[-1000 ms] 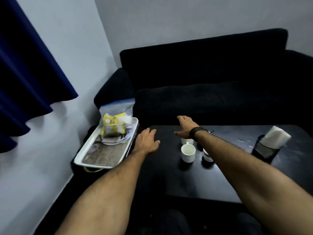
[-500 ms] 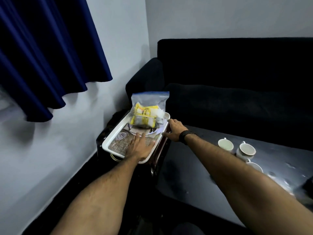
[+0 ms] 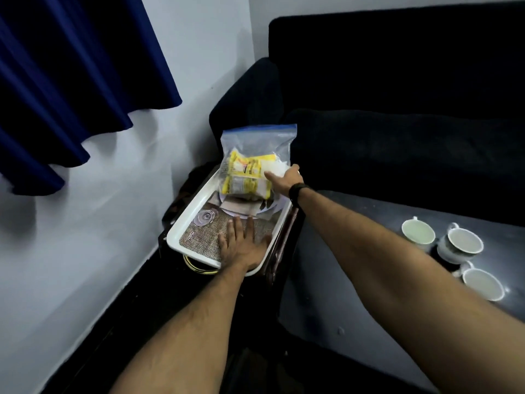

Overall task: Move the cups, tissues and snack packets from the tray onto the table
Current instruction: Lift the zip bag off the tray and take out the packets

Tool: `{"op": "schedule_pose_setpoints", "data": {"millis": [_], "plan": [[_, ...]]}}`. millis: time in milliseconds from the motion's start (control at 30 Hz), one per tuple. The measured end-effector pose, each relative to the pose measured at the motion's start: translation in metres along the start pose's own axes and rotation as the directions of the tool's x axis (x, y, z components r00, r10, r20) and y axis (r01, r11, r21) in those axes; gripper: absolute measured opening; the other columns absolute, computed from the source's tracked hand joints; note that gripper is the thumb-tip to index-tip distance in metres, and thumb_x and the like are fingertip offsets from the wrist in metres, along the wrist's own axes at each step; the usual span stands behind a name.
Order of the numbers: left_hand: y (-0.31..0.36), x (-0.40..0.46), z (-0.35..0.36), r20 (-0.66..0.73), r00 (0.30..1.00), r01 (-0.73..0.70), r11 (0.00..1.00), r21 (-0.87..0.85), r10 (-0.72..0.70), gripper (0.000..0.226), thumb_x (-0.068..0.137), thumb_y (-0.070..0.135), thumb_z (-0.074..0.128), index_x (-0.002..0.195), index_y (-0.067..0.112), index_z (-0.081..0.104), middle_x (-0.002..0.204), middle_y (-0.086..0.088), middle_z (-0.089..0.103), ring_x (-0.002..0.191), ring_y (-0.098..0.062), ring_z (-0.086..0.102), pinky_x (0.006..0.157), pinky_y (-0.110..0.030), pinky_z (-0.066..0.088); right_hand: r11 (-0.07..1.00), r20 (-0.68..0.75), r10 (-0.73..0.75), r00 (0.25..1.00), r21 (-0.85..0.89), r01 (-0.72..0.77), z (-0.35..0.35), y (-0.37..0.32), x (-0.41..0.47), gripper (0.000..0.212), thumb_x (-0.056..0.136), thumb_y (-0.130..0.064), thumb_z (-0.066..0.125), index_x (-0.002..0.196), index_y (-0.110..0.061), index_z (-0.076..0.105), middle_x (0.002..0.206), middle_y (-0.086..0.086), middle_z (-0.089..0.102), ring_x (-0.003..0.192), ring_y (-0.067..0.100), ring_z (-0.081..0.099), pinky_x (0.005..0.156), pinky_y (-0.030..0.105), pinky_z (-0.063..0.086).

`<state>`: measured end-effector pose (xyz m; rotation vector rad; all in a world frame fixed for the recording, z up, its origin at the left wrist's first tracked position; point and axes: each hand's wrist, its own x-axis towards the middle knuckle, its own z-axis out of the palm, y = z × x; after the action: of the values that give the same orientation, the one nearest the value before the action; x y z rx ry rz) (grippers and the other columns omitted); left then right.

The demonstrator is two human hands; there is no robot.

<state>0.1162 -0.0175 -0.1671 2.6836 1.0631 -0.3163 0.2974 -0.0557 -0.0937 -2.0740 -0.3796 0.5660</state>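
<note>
A white tray [image 3: 181, 223] rests on a small dark stand beside the wall. At its far end a clear zip bag of yellow snack packets [image 3: 250, 169] stands upright on a white plate [image 3: 279, 207]. My right hand [image 3: 284, 179] reaches to the bag's right side, fingers spread and touching it. My left hand [image 3: 241, 245] lies flat, palm down, on the tray's patterned floor near its front right corner. Three white cups [image 3: 418, 231] [image 3: 459, 242] [image 3: 483, 283] stand on the dark table [image 3: 355, 294] at the right.
A dark sofa [image 3: 397, 109] runs behind the tray and table. Blue curtains [image 3: 71, 81] hang at the upper left over a pale wall. A yellow ring [image 3: 199, 267] shows under the tray's front edge.
The view swung left from the table to the tray. My left hand came to rest flat on the tray. My right hand moved from the tray's rim up to the snack bag.
</note>
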Motion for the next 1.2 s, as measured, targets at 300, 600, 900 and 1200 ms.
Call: {"op": "schedule_pose_setpoints", "data": {"millis": [300,600,900,1200], "plan": [[0.000,0.003,0.007,-0.047,0.999,0.002,1.000,-0.010,-0.003,0.079,0.093,0.070,0.015,0.156,0.028,-0.008,0.164,-0.006,-0.017,0.151,-0.024,-0.017,0.120,-0.051,-0.009,0.970,0.067,0.067,0.995,0.231,-0.081,0.015,-0.019,0.029,0.070,0.075,-0.063,0.067,0.118,-0.009,0.063,0.096,0.005,0.066,0.083,0.022,0.064,0.074,0.033,0.053],[0.003,-0.001,0.002,-0.035,0.999,0.025,1.000,0.001,-0.025,0.079,0.093,0.069,0.016,0.157,0.027,-0.003,0.166,-0.009,-0.006,0.153,-0.027,-0.009,0.121,-0.053,-0.004,0.790,-0.171,-0.199,0.965,0.555,0.262,-0.027,-0.040,-0.014,0.032,0.098,-0.024,0.057,0.122,-0.003,0.062,0.114,0.011,0.069,0.098,0.015,0.059,0.094,0.038,0.050],[0.065,-0.050,-0.057,-0.258,0.940,0.052,0.843,-0.535,-0.221,0.074,0.084,0.037,0.062,0.148,0.018,0.031,0.147,-0.013,0.039,0.133,-0.034,0.043,0.102,-0.043,0.040,0.835,-0.453,-0.193,0.870,0.390,0.389,-0.151,-0.008,-0.077,0.017,0.096,-0.030,0.054,0.098,-0.018,0.064,0.091,-0.005,0.064,0.088,0.013,0.057,0.082,0.033,0.045],[0.142,-0.099,-0.085,-0.300,0.949,-0.116,0.777,-0.618,-0.097,0.039,0.088,0.054,0.053,0.104,0.018,0.055,0.110,-0.006,0.063,0.109,-0.031,0.059,0.085,-0.035,0.044,1.000,-0.174,-0.010,0.985,0.024,0.014,-0.114,0.123,-0.187,0.022,0.091,-0.022,0.058,0.096,-0.004,0.070,0.106,0.020,0.072,0.107,0.035,0.065,0.082,0.032,0.046]]}}
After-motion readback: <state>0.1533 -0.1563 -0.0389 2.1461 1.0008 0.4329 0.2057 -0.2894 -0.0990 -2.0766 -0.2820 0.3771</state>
